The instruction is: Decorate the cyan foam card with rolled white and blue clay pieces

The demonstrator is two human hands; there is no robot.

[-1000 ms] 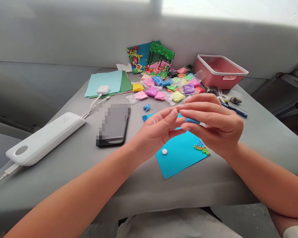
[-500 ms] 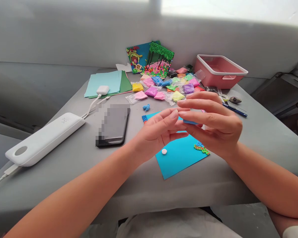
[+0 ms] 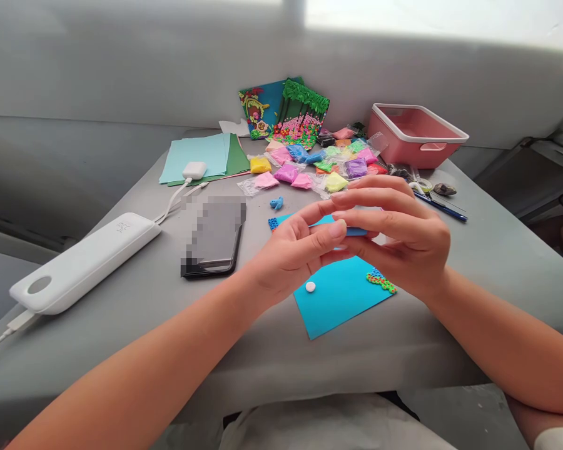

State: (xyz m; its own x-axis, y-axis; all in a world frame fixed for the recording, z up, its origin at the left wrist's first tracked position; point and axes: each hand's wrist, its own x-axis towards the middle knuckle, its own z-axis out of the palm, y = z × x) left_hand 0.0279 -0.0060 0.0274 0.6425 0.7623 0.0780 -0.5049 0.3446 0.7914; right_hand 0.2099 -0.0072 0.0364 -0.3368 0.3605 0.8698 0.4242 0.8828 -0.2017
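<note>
A piece of blue modelling clay (image 3: 356, 232) is pinched between my two hands, its edges largely covered by the fingers. My left hand (image 3: 304, 244) has thumb and fingers closed on the clay's left end. From the right, my right hand (image 3: 396, 228) grips it with bent fingers. Below them lies a bright blue sheet (image 3: 331, 306), bearing a small white disc (image 3: 310, 287) and a cluster of green, red and blue ring-like beads (image 3: 381, 281). Another dotted cluster (image 3: 273, 224) shows at its upper left corner. A small blue clay lump (image 3: 276, 203) sits just beyond the sheet.
Bagged coloured clay (image 3: 287, 173) spreads behind my hands, with a pink basket (image 3: 443, 147) at the back right. Two decorated cards (image 3: 304, 115) lean on the wall. To the left are a phone (image 3: 220, 240), a white power bank (image 3: 87, 262) and paper sheets (image 3: 197, 150).
My left thumb has shifted slightly right and down over the blue clay, and its index finger has lifted. My right hand has moved a little to the left.
</note>
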